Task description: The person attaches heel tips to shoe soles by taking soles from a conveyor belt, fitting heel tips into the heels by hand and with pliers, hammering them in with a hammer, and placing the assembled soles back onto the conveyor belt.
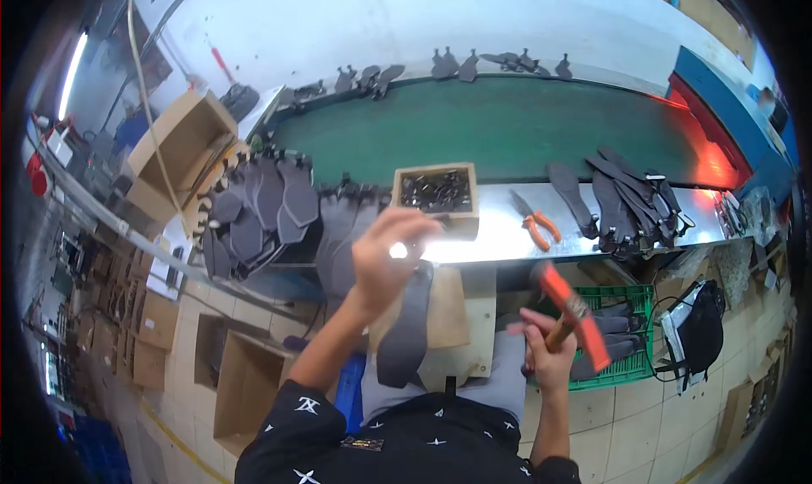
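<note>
My right hand (551, 354) grips the wooden handle of a hammer (576, 316), its red-orange head raised over the right side of my lap. In front of the metal bench my left hand (382, 260) is raised, fingers curled together and slightly blurred. Whatever its fingertips hold is too small to make out. Just below it, a dark grey shoe sole (404, 340) lies narrow end away from me, over a pale board (474, 332) at my lap. Beyond my left hand stands a wooden box (399, 182) of small dark metal pieces.
Orange-handled pliers (537, 223) lie on the metal bench (499, 245). Dark soles are piled left (262, 200) and right (622, 200). Behind runs a green conveyor belt (474, 120). A green crate (639, 370) holding soles is at lower right; an open cardboard box (245, 387) at lower left.
</note>
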`<control>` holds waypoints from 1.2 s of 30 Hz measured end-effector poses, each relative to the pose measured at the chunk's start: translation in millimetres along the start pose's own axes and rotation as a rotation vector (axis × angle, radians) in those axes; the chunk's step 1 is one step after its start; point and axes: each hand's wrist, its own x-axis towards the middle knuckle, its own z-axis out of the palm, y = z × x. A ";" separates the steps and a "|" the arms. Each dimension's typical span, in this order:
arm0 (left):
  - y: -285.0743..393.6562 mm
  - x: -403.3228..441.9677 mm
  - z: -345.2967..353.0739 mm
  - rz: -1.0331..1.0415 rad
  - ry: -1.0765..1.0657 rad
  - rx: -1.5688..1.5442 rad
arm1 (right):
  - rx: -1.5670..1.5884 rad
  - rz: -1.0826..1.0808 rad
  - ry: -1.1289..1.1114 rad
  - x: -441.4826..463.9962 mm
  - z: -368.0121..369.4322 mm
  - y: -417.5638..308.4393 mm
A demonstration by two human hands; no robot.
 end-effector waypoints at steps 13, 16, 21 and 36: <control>75.2 -55.3 -53.9 0.820 -0.004 0.185 | 0.203 -0.214 -0.427 -1.7 89.4 -86.4; 69.4 -61.1 -59.8 0.799 -0.029 0.161 | 0.081 -0.180 -0.423 -3.6 84.6 -82.0; 3.2 -85.4 -47.0 0.013 -0.098 0.055 | 0.049 -0.082 -0.230 13.1 94.3 -65.8; -69.6 -138.1 -14.7 -0.684 -0.222 -0.293 | -0.564 -0.264 -0.390 108.0 127.2 40.4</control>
